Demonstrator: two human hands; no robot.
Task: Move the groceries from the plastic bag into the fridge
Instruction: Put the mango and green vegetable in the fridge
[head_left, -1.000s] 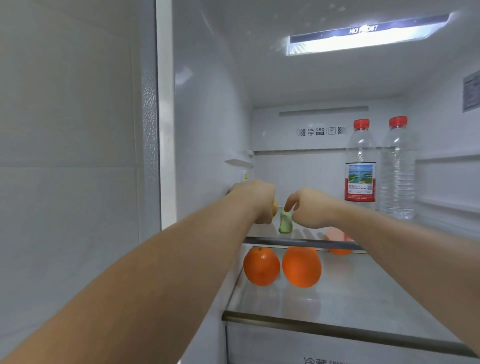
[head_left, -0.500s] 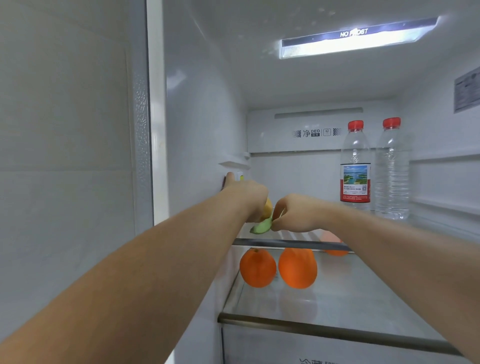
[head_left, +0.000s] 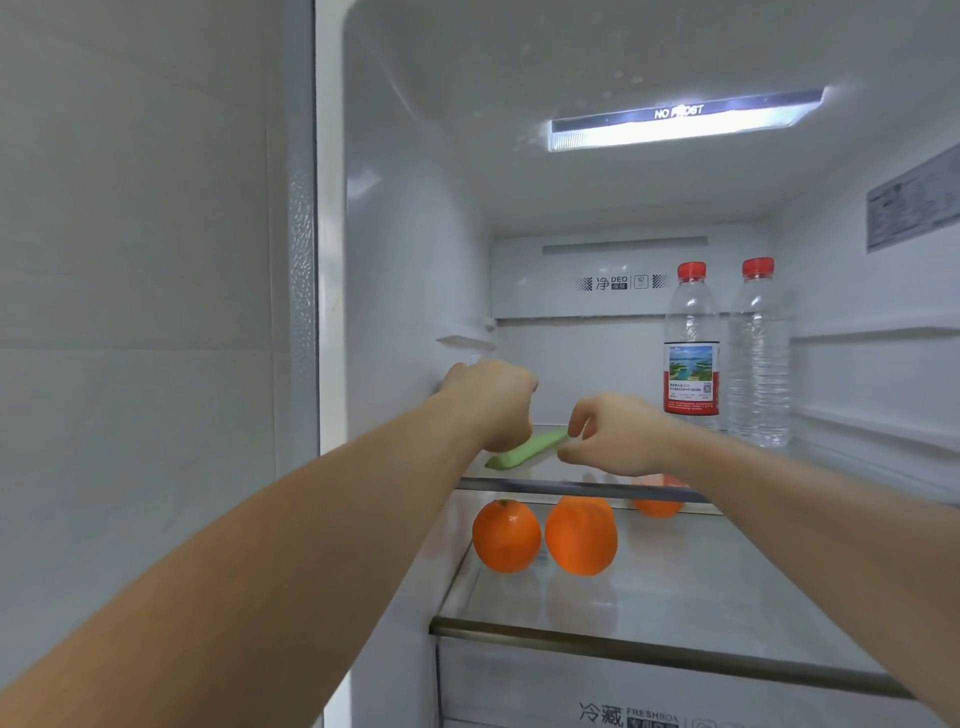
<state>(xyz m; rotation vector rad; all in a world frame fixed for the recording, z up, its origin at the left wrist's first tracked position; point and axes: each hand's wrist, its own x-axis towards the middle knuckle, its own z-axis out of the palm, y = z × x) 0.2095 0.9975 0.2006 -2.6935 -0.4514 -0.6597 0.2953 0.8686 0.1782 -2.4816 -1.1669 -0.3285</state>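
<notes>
Both my arms reach into the open fridge over its upper glass shelf (head_left: 571, 488). My right hand (head_left: 615, 436) pinches the right end of a pale green vegetable stick (head_left: 530, 449), which lies slanted and low over the shelf. The stick's left end runs under my left hand (head_left: 493, 400). That hand's fingers curl downward, and what they hold is hidden. The plastic bag is out of view.
Two red-capped water bottles (head_left: 692, 343) (head_left: 758, 353) stand at the shelf's back right. Three oranges (head_left: 506, 535) (head_left: 582, 535) (head_left: 657, 506) sit on the lower shelf, the third half behind the shelf rim. A crisper drawer (head_left: 623, 717) lies below. The fridge's left wall (head_left: 405, 312) is close to my left hand.
The green stick went from upright in my right hand to lying slanted over the shelf. The yellow item seen under my left hand no longer shows.
</notes>
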